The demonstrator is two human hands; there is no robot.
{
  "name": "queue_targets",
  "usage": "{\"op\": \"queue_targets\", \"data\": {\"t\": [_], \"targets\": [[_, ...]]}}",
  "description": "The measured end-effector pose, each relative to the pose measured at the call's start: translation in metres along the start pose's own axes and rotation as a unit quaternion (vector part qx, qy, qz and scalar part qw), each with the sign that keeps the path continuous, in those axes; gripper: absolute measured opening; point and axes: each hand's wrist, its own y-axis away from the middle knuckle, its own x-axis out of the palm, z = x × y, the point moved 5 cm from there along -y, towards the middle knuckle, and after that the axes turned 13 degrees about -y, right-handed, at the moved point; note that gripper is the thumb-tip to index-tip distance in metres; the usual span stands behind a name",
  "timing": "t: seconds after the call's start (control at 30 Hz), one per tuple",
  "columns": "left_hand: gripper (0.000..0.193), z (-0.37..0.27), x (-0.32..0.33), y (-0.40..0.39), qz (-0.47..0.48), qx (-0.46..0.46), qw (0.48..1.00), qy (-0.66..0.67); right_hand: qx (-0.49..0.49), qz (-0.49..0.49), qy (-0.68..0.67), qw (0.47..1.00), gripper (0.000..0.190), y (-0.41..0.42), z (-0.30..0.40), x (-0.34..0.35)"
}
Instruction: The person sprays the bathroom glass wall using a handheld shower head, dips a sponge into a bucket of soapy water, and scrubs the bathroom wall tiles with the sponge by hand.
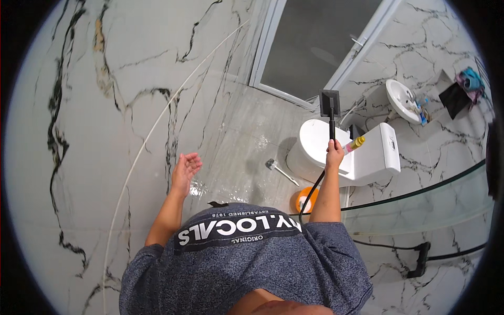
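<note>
My right hand (335,154) grips the handle of a black square hand shower (330,104). Its black hose (311,193) runs down beside my forearm. The shower head is raised in front of the white toilet (321,136), and water spray cannot be made out. A bottle with a gold cap (357,142) shows just right of my right hand, on or by the toilet. My left hand (187,173) is held out with fingers spread a little and nothing in it, near the marble-patterned wall (149,106).
A toilet brush (282,172) and an orange basin (303,197) are on the wet tiled floor (240,153). A curved glass panel (425,201) stands at right. Beyond are a washbasin (401,100), a cloth on a holder (470,84) and a framed door (315,43).
</note>
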Motion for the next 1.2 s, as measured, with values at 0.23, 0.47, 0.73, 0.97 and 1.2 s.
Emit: {"op": "queue_targets", "data": {"t": [0.23, 0.47, 0.73, 0.97, 1.2], "targets": [[0.052, 0.008, 0.009, -0.029, 0.048, -0.038, 0.998, -0.03, -0.051, -0.022, 0.024, 0.998, 0.032, -0.003, 0.012, 0.02], [0.052, 0.007, 0.03, -0.066, 0.087, -0.048, 0.995, -0.028, -0.064, -0.011, 0.192, 0.979, 0.034, -0.044, 0.018, 0.032], [0.053, 0.015, 0.055, -0.14, 0.074, -0.073, 0.994, -0.046, -0.062, -0.079, 0.074, 0.992, 0.033, -0.115, -0.01, 0.019], [0.051, -0.007, 0.141, -0.235, 0.137, -0.071, 0.985, -0.079, -0.021, -0.143, 0.138, 0.98, 0.036, -0.165, -0.045, -0.024], [0.05, 0.0, 0.227, -0.313, 0.208, -0.061, 0.973, -0.077, -0.012, -0.209, 0.177, 0.962, 0.038, -0.187, -0.067, -0.057]]}}
